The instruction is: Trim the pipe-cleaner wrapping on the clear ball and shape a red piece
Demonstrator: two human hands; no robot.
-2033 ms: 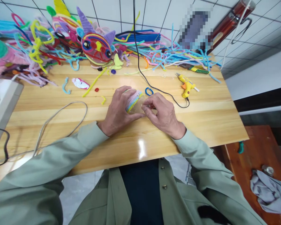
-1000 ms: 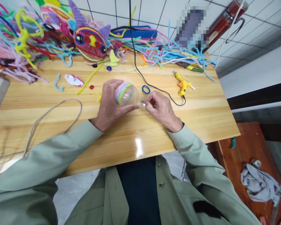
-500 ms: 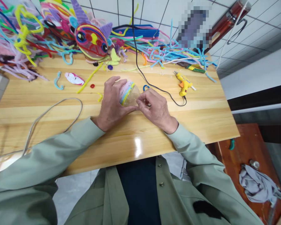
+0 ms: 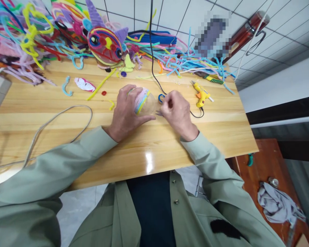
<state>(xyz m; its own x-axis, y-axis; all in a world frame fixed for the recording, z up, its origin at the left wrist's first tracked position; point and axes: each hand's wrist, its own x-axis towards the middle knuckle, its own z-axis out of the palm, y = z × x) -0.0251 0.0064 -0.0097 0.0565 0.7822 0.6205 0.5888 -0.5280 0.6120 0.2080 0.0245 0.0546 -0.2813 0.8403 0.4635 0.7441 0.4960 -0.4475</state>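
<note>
My left hand (image 4: pixel 126 113) is wrapped round a clear plastic ball (image 4: pixel 147 104). Pink, blue and yellow fuzzy strips cover the ball's left part, while its right part is bare. To the right of the ball, and apart from it, my right hand (image 4: pixel 177 111) is closed with its fingers pinched. What it holds, if anything, I cannot make out. A small pointed metal tip (image 4: pixel 159 113) shows at that hand's left edge; whether it is held or lies on the table is unclear. Just beyond the right hand lies a curled blue pipe cleaner (image 4: pixel 161 98).
A yellow hot glue gun (image 4: pixel 201 95) lies to the right, with its black cord (image 4: pixel 154 73) running across the table. Along the wall are heaped pipe cleaners (image 4: pixel 195 63) and a decorated fish-like figure (image 4: pixel 105 46). A pale cable (image 4: pixel 45 125) loops at left.
My right hand has drawn back from the ball, to the right and slightly up, and a gap now separates them. My left hand keeps its hold. The view has shifted slightly.
</note>
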